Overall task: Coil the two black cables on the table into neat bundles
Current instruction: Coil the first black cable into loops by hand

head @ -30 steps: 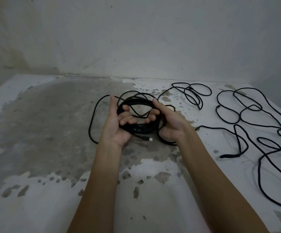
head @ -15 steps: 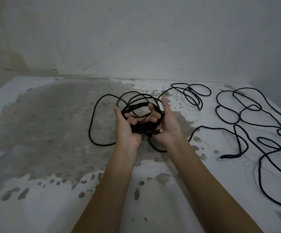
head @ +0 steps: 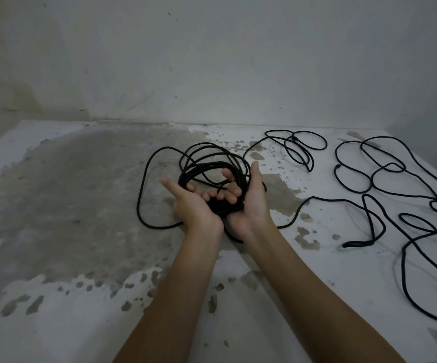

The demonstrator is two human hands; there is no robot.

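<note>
A black cable, partly wound into a coil (head: 207, 166), sits between my two hands above the middle of the table. My left hand (head: 194, 205) is palm up under the coil's near side, fingers curled into the strands. My right hand (head: 249, 203) cups the coil's right side with fingers curled through the loops. Loose turns of this cable (head: 144, 195) trail onto the table to the left and run right to a small tangle (head: 298, 148). A second black cable (head: 395, 184) lies uncoiled in wide loops at the right.
The table (head: 55, 258) is white with worn grey patches. It stands against a pale wall (head: 212, 61) at the back, and a second wall closes the far right corner.
My hands have drawn closer together and squeezed the coil smaller. The bundle has tilted up between my palms, and the small connector end is out of sight.
</note>
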